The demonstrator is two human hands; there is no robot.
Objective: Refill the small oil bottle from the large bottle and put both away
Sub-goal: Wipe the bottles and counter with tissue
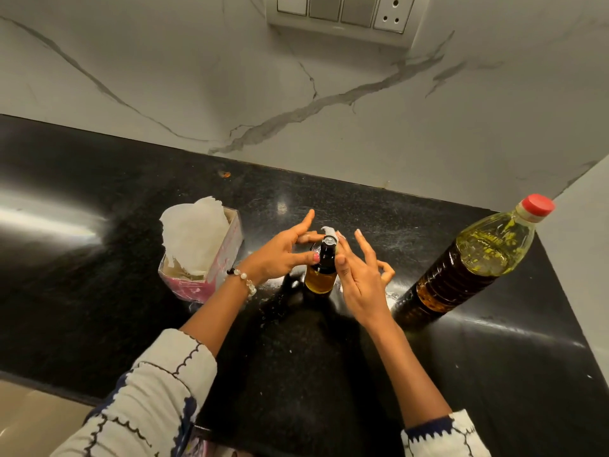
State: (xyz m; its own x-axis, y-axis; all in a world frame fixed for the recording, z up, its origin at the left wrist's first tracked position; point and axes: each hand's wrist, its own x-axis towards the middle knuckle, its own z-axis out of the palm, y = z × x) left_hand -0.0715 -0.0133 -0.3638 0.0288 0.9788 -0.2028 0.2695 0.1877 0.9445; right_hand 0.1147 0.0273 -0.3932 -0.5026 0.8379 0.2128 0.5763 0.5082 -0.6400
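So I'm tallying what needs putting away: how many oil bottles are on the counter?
2: the small oil bottle between both hands, and the large bottle standing to its right. None seems hidden.

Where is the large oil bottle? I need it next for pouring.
In the head view, the large oil bottle stands capped on the black counter, right of the small bottle and both hands, near the wall corner.

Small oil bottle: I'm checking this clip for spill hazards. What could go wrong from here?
1. Both hands, left and right, work at the top of the small oil bottle with fingertips only; a slip might tip it over.
2. The large bottle stands near the right hand and could be knocked.
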